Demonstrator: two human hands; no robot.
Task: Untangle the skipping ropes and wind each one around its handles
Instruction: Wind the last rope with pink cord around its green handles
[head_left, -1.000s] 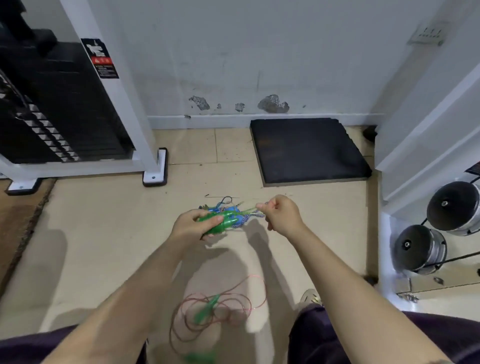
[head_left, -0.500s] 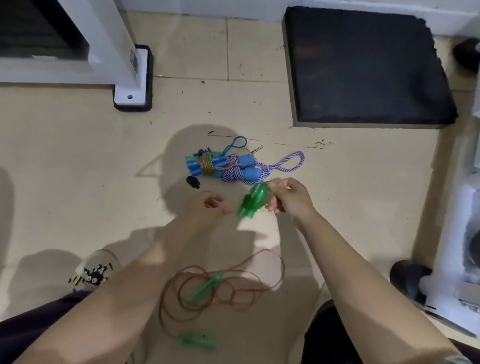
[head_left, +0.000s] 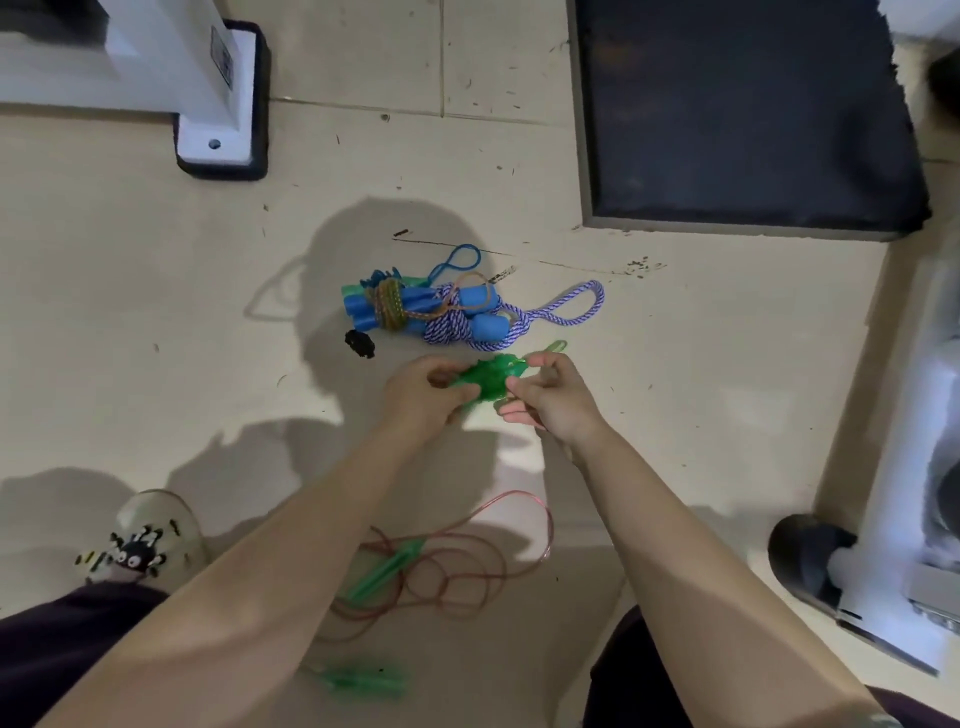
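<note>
Item: translucent green plastic rope bundle w/ handles (head_left: 491, 382), held above floor betw. both hands. Long axis approx. left-right, tilted up toward right. Left hand (head_left: 423, 397): fingers curled round bundle's left end. Right hand (head_left: 550, 397): thumb and fingertips pinched on right end, where a green loop (head_left: 553, 347) sticks out past the fingers; remaining fingers loosely curled. Beyond fingers: blue foam-handled ropes, wound and bundled (head_left: 441, 309), on floor. Below wrists: thin red cord w/ green handles, loose coils (head_left: 447, 566), not yet wound; judged next, nearer left hand.
</note>
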